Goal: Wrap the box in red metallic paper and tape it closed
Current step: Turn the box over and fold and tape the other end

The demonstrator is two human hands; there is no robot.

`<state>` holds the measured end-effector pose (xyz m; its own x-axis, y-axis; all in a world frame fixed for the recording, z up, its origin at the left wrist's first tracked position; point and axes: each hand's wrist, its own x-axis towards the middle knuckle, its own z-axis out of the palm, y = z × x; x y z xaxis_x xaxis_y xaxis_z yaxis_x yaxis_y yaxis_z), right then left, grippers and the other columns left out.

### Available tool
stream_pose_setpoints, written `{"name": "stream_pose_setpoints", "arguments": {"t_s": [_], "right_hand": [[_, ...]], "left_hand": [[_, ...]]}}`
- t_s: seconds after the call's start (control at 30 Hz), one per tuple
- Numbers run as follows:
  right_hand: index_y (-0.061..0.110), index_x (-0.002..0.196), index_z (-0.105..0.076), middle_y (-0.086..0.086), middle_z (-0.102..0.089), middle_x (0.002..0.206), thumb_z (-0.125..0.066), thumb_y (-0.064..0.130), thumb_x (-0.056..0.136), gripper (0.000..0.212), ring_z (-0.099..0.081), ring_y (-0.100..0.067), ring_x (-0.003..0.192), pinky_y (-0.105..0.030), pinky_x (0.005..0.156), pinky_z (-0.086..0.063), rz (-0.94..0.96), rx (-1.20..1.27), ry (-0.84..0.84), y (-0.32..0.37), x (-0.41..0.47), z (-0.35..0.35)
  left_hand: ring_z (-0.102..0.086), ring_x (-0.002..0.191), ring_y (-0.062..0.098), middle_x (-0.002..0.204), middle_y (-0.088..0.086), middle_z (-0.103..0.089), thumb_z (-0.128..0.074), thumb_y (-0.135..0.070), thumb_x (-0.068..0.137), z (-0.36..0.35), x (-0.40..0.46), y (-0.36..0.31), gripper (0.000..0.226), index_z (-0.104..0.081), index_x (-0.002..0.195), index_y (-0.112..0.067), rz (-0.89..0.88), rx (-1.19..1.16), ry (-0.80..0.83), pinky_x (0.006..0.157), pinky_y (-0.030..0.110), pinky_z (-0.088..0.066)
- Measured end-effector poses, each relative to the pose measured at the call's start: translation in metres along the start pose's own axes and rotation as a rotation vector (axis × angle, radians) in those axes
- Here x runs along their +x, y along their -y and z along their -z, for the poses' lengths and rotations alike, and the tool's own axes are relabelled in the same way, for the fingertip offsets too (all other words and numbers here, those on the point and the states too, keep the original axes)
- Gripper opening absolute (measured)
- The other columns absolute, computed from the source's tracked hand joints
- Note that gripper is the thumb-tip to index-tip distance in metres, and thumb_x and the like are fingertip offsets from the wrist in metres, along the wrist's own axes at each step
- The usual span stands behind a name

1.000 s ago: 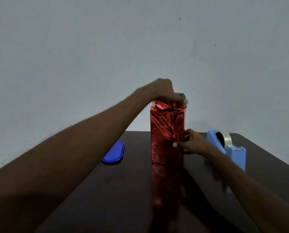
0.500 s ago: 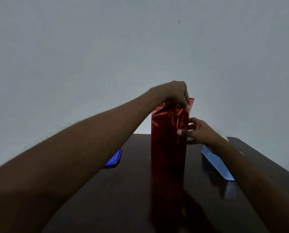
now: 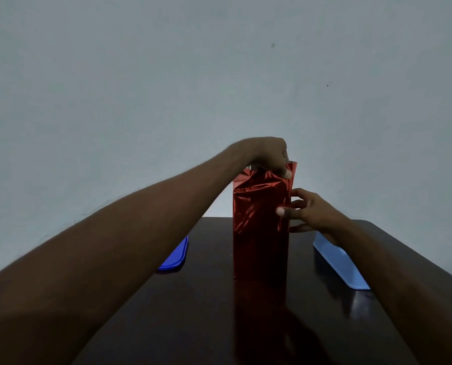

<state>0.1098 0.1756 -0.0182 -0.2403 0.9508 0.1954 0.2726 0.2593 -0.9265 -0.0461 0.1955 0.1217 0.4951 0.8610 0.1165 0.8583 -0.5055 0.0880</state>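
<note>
Mid-table [image 3: 245, 325], left hand [image 3: 268, 156] pinches red paper [image 3: 259, 227] atop the upright box. Right hand [image 3: 314, 213], fingers loosely spread, steadies its side. Best crease flaps flat before taping.

Both forearms are bare from the lower edge of the frame up to the wrists, with no sleeve, cuff, watch or band showing on either. The left hand [image 3: 265, 156], at centre frame, is bare and ungloved, and one pale fingernail shows at its lower right. The right hand [image 3: 310, 212], just right of centre, is bare too, with a short, pale thumbnail; no rings can be made out.
</note>
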Motion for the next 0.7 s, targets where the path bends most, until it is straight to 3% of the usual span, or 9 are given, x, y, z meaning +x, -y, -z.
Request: {"name": "stream_pose_setpoints", "arguments": {"t_s": [0.13,0.23,0.37,0.47,0.6,0.7], "right_hand": [[0.021,0.130,-0.053,-0.010,-0.068,0.118,-0.081,0.021,0.079,0.058,-0.069,-0.025,0.106,-0.050,0.087,-0.058,0.004,-0.006,0.019,-0.001,0.001,0.003],[0.022,0.126,-0.055,-0.009,-0.070,0.114,-0.082,0.021,0.078,0.055,-0.070,-0.024,0.104,-0.049,0.085,-0.059,0.010,-0.002,0.017,-0.004,0.002,0.006],[0.023,0.125,-0.056,-0.008,-0.070,0.112,-0.083,0.022,0.076,0.056,-0.070,-0.023,0.104,-0.049,0.085,-0.059,0.015,-0.008,0.028,-0.003,0.003,0.005],[0.023,0.125,-0.056,-0.008,-0.070,0.112,-0.083,0.022,0.077,0.055,-0.069,-0.023,0.104,-0.050,0.086,-0.059,0.014,-0.020,0.025,-0.002,0.004,0.004],[0.022,0.125,-0.056,-0.008,-0.070,0.113,-0.084,0.023,0.074,0.057,-0.069,-0.024,0.104,-0.050,0.085,-0.059,0.003,-0.027,0.018,-0.002,0.004,0.006],[0.021,0.124,-0.057,-0.009,-0.069,0.113,-0.085,0.024,0.072,0.060,-0.069,-0.025,0.104,-0.050,0.085,-0.059,0.001,-0.031,0.024,-0.002,0.005,0.008]], "left_hand": [[-0.061,0.064,0.010,0.063,-0.010,-0.065,-0.075,-0.046,0.081,0.008,-0.016,-0.002,0.026,-0.071,0.069,-0.023,-0.012,0.055,0.000,0.068,0.030,-0.050],[-0.065,0.080,0.017,0.072,-0.008,-0.067,-0.082,-0.062,0.063,0.014,-0.027,0.006,0.051,-0.073,0.083,-0.017,0.064,0.316,0.072,0.078,0.034,-0.054],[-0.061,0.082,0.020,0.081,-0.001,-0.068,-0.088,-0.037,0.067,0.015,-0.038,0.026,0.044,-0.074,0.100,-0.011,0.102,0.561,0.062,0.070,0.027,-0.046],[-0.063,0.087,0.017,0.095,0.001,-0.074,-0.086,-0.024,0.071,0.022,-0.045,0.034,0.037,-0.076,0.106,-0.015,0.057,0.539,0.022,0.072,0.025,-0.044],[-0.059,0.074,0.001,0.086,-0.007,-0.071,-0.083,-0.015,0.075,0.044,-0.054,0.032,0.023,-0.077,0.098,-0.018,0.029,0.367,-0.036,0.078,0.024,-0.048],[-0.060,0.075,-0.007,0.081,-0.018,-0.069,-0.084,-0.022,0.074,0.049,-0.055,0.027,0.028,-0.076,0.101,-0.023,0.004,0.225,0.016,0.077,0.020,-0.045]]}}
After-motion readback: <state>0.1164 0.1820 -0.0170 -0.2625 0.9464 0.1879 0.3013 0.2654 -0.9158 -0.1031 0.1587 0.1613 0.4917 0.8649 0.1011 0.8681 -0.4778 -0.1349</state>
